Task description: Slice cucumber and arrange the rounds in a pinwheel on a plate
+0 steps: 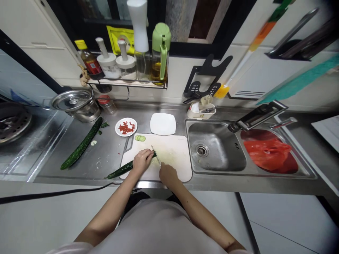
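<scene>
My left hand [143, 160] is closed around a dark green cucumber [120, 170] that lies slantwise over the white cutting board [180, 155], its tail end past the board's left edge. In my right hand [168, 174] is a knife [158, 160], its blade standing at the cucumber's cut end. How far the blade has gone in I cannot tell. Several thin cucumber slices [140, 138] overlap at the board's upper left corner. Just behind the board are an empty white plate [162, 124] and a small round dish [126, 121] with chopped red pieces.
On the left counter lies another cucumber [82, 144], near a lidded steel pot [79, 104]. To the right is a sink [219, 151] with a faucet [254, 120] and a red plastic bag [267, 153]. A rack [127, 83] of bottles and seasoning jars hangs above the counter.
</scene>
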`<action>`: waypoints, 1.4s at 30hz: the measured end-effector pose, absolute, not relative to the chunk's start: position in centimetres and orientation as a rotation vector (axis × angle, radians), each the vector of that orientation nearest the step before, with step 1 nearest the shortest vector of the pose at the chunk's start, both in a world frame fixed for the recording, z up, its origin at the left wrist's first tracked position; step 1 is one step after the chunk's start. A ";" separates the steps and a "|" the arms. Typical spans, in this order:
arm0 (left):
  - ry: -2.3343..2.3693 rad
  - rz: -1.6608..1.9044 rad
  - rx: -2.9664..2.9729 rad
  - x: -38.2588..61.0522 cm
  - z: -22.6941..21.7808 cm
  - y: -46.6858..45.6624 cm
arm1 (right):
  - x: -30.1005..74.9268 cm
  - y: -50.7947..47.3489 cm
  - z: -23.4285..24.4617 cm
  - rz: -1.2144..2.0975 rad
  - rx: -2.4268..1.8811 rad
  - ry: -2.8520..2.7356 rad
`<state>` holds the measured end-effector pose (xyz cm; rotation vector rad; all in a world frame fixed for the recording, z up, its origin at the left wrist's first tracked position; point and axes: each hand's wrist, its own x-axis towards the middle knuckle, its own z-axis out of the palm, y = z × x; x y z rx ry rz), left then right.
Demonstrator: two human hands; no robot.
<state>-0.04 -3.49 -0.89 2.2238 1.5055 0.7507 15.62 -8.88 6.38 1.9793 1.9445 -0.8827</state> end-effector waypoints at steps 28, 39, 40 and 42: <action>1.502 0.832 2.216 0.4 -0.6 -3.7 | 16.5 -10.1 6.0 -0.835 1.964 1.929; 1.523 0.786 2.196 0.4 -0.7 -3.7 | 14.8 -6.2 5.1 -0.842 2.047 1.984; 1.520 0.781 2.195 0.4 -0.7 -3.7 | 14.7 -6.0 5.1 -0.846 2.048 1.990; 1.516 0.775 2.191 0.4 -0.7 -3.7 | 14.6 -5.9 5.1 -0.849 2.047 1.995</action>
